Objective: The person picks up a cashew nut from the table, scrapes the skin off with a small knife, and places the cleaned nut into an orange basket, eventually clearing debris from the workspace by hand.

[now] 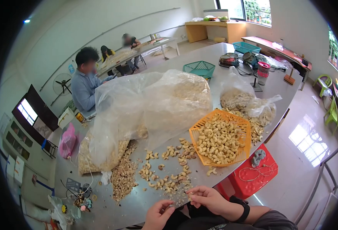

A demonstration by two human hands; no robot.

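At the metal table's near edge, my right hand (pixel 211 200) pinches a small pale cashew (pixel 190 196) between thumb and fingers; a dark band circles that wrist. My left hand (pixel 159 215) is closed beside it, its fingertips together around something small and greyish that I cannot make out. Just beyond both hands lie loose cashews (pixel 170 186) and small crumbs. An orange plastic basket (pixel 247 147) full of cashews (pixel 218 140) stands to the right. To the left spreads a heap of brown skins and bits (pixel 123 178).
Large clear plastic bags (pixel 119 103) of nuts fill the table's middle, with smaller bags (pixel 236 92) at right. Farther back are a green basket (pixel 198 69) and a pink-lidded jar (pixel 263 73). A red stool (pixel 255 172) stands beside me. A person (pixel 85 86) in blue sits across.
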